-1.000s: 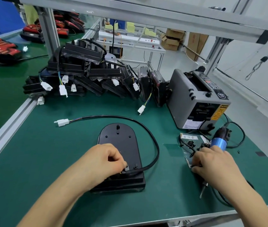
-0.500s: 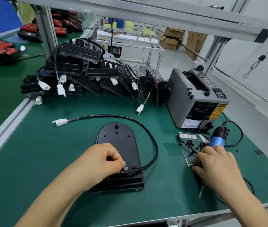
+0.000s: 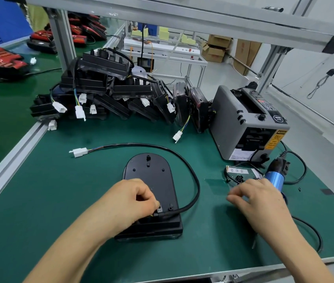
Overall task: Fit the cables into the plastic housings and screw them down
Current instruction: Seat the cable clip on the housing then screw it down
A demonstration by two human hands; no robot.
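Note:
A black plastic housing [image 3: 148,175] lies flat on the green mat in front of me. A black cable [image 3: 194,176] loops from its near end round to a white connector [image 3: 79,152] on the left. My left hand [image 3: 127,203] rests on the housing with its fingers curled, pinching the cable end where it enters the housing. My right hand [image 3: 258,201] hovers right of the housing, gripping an electric screwdriver [image 3: 274,178] with a blue body; its bit points toward me under the wrist. The fingertips point left toward the housing; whether they hold a screw is too blurred to tell.
A clear bag of black screws [image 3: 237,177] lies by the right hand. A grey tape dispenser [image 3: 247,127] stands at the right. A pile of black housings with white connectors [image 3: 104,94] fills the back. An aluminium rail [image 3: 15,158] edges the mat on the left.
My right hand has moved left from the screw bag toward the housing, still with the screwdriver. The left hand has stayed on the cable end.

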